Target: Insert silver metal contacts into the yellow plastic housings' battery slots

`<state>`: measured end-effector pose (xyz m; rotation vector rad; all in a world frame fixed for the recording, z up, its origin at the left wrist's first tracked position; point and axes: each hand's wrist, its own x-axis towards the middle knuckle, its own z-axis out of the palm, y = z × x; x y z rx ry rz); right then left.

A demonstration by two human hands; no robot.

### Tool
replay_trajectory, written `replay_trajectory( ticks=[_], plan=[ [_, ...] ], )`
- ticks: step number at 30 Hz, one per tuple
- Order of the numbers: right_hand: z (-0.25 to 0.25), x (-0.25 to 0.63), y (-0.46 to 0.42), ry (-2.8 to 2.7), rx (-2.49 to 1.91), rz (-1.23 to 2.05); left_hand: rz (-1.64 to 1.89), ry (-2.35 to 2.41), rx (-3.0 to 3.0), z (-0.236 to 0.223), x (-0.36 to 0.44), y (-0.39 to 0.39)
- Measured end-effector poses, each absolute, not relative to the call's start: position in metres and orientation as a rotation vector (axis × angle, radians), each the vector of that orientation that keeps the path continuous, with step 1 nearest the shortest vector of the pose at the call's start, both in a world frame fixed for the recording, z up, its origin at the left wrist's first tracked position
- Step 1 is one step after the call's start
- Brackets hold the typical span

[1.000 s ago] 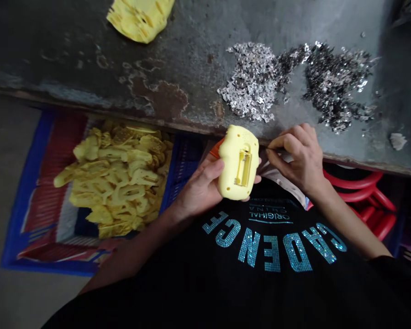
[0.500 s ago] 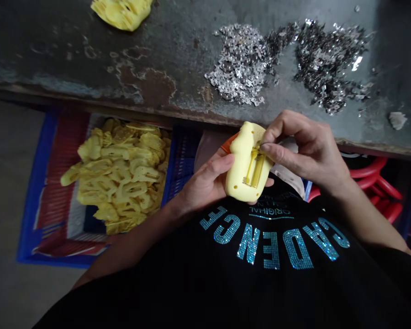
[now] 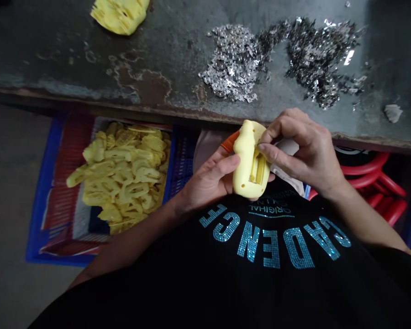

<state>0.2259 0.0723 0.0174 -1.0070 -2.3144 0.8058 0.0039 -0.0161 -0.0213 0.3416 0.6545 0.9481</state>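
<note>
Right hand [image 3: 303, 148] has come in from beside the yellow casing [image 3: 244, 157] to its slot [image 3: 259, 169], fingertips pinching a thin piece [image 3: 259, 145] (metal, I think, tiny though). Left hand [image 3: 208, 178] grips the casing by the bench [image 3: 181, 59] edge, so slot work looks underway.

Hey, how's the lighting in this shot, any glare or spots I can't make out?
Head view: dim overall, with bright glints on the metal pieces; head view: the shirt sinks to near-black, though its letters sparkle; head view: fine detail where the right hand meets the yellow case is hard to make out.
</note>
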Motion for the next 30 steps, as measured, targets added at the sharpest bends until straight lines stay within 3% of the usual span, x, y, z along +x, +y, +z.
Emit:
replay_trajectory(
  ticks=[12,16,22,30],
  plan=[
    [0.012,0.230,0.058,-2.290,-0.902,0.253,0.936,0.607,0.352,-0.025,0.004,-0.011],
    [0.017,0.236,0.060,-2.286,-0.984,0.407,0.896,0.580,0.351,-0.028,0.002,-0.010],
    [0.013,0.233,0.082,-2.210,-0.879,0.939,0.995,0.731,0.393,-0.019,0.006,-0.021],
    [-0.006,0.224,0.074,-2.094,-0.782,1.030,1.095,0.891,0.815,-0.019,0.004,-0.031]
  ],
)
